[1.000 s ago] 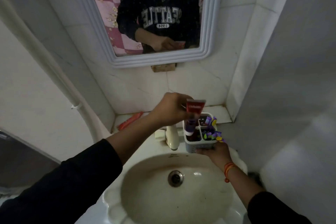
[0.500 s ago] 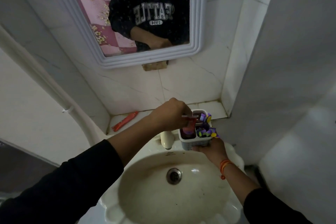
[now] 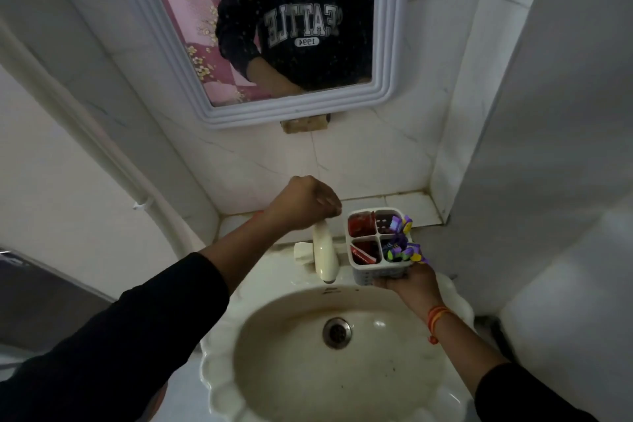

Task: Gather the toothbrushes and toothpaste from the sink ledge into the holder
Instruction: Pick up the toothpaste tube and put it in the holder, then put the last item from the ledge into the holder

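Observation:
A white four-compartment holder [image 3: 370, 211] stands at the sink's back right corner. My right hand [image 3: 409, 284] grips it from below at its near side. Red toothpaste tubes [image 3: 361, 225] fill its two left compartments. Purple and yellow toothbrushes [image 3: 399, 249] stick out of the two right ones. My left hand [image 3: 305, 204] hovers over the tiled ledge [image 3: 411, 205] just left of the holder, fingers curled shut, with nothing visible in it. A thin orange-red sliver shows beside my left wrist; I cannot tell what it is.
A cream tap [image 3: 325, 255] stands between my hands, directly below my left fist. The sink basin [image 3: 291, 370] with its drain lies in front. A white-framed mirror [image 3: 294, 110] hangs above. A wall corner closes the right side and a white pipe [image 3: 102, 147] runs down the left.
My left hand lowered the red toothpaste tube into the holder, let go, and drew back to the left with closed fingers. The right hand has kept hold of the holder.

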### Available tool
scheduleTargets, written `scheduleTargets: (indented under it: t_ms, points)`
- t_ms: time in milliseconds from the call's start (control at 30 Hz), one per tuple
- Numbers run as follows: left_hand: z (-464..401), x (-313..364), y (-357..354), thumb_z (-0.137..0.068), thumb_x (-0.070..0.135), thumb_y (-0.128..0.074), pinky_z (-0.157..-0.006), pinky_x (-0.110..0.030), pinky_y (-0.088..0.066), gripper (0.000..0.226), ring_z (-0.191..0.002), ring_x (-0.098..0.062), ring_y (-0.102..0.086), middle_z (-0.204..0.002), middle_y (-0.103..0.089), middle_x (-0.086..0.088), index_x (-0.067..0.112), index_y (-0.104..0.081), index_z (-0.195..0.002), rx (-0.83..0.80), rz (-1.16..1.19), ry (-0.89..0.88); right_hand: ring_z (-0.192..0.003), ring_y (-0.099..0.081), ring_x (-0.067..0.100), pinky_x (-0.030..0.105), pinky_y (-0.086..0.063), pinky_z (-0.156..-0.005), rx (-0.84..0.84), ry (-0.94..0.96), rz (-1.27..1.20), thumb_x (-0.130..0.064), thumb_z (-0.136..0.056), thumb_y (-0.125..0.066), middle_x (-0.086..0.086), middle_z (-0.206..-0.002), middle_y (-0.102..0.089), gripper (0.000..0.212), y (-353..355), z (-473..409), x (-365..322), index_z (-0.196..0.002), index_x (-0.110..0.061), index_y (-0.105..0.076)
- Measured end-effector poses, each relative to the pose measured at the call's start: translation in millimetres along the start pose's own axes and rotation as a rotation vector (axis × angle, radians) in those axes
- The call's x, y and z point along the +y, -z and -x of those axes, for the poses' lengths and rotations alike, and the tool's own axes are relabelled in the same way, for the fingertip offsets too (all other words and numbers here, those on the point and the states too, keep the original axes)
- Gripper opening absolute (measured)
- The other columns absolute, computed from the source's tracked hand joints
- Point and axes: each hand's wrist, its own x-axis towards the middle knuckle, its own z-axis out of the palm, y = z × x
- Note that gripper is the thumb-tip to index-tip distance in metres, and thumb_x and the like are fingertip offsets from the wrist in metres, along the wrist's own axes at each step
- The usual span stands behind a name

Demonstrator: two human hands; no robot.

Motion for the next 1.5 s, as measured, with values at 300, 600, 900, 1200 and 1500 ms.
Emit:
scheduleTargets:
  t_ms: [300, 600, 900, 1200, 1500]
  points:
    - [-14, -139, -24, -0.085, 0.021, -0.069, -0.101, -0.027, -0.046, 0.052, -0.125, -0.031, -0.06, -0.137, -0.063, -0.011, 0.012, -0.062, -0.136, -0.046, -0.215, 0.444, -0.111, -0.066, 0.02, 0.052, -0.054, -0.097, 0.076, 0.083, 0.145, -0.045, -0.038, -0.09, 0.001, -0.113, -0.073, 0.087, -1, 6, -7, -0.117, -0.017, -0.068]
    - [-4, -194, -49, -0.093, 0.014, -0.042, -0.099, -0.046, -0.05, 0.079, -0.115, -0.04, -0.056, -0.129, -0.052, -0.016, 0.045, -0.012, -0.159, -0.031, -0.426, 0.506, -0.089, -0.064, -0.014, 0.0, -0.048, -0.077, 0.094, 0.062, 0.23, -0.002, -0.057, -0.093, -0.013, -0.092, -0.071, 0.05, 0, 9, -10, -0.1, -0.017, -0.072]
    - [3, -158, -30, -0.082, 0.022, -0.075, -0.09, -0.034, -0.054, 0.039, -0.109, -0.028, -0.066, -0.115, -0.071, -0.01, 0.017, -0.07, -0.121, 0.152, -0.119, 0.415, -0.096, -0.068, 0.003, 0.008, -0.054, -0.077, 0.084, 0.096, 0.173, 0.007, -0.058, -0.089, -0.001, -0.094, -0.071, 0.05, -2, 11, -18, -0.101, -0.008, -0.07]
    - [25, -42, 23, -0.092, 0.014, -0.071, -0.062, -0.012, -0.053, 0.026, -0.082, -0.001, -0.068, -0.094, -0.069, 0.017, 0.015, -0.061, -0.116, 0.356, 0.052, 0.045, -0.108, -0.066, 0.031, 0.051, -0.056, -0.092, 0.105, 0.033, 0.063, 0.013, -0.059, -0.085, 0.013, -0.108, -0.073, 0.057, -4, 14, -25, -0.11, -0.006, -0.069]
    - [32, 49, 35, -0.092, 0.016, -0.072, -0.088, -0.018, -0.055, 0.025, -0.092, -0.008, -0.074, -0.104, -0.079, 0.002, 0.017, -0.076, -0.117, 0.206, -0.123, -0.246, -0.104, -0.068, 0.024, 0.049, -0.057, -0.092, 0.112, 0.005, 0.102, -0.005, -0.053, -0.092, 0.0, -0.1, -0.074, 0.055, -6, 19, -34, -0.103, -0.014, -0.071]
